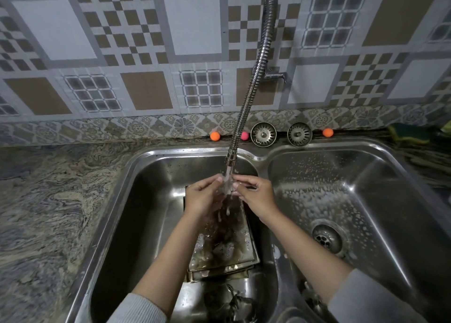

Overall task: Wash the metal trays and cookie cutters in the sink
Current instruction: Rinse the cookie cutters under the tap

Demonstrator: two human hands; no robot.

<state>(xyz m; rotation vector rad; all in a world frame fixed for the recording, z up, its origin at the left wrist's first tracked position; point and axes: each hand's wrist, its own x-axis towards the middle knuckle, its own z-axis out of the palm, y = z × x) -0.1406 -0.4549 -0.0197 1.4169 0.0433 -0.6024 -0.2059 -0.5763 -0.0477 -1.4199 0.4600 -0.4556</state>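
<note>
The stacked square metal trays [220,257] lie soapy in the left basin of the steel double sink [136,166]. Above them, under the flexible chrome tap [253,88], the left hand [205,196] and right hand [253,193] meet with fingers curled; whether they hold anything cannot be told. Anything small and wet held there could slip and drop.

Square metal trays [225,257] are stacked flat in the left basin of the sink [146,166], soapy and wet, water pooled in the top one.

Whatever the hands [234,191] hold is lost in water blur; forearms hide the trays' [246,257] sides; the sponge [410,133] at 2 o'clock is blurred.
</note>
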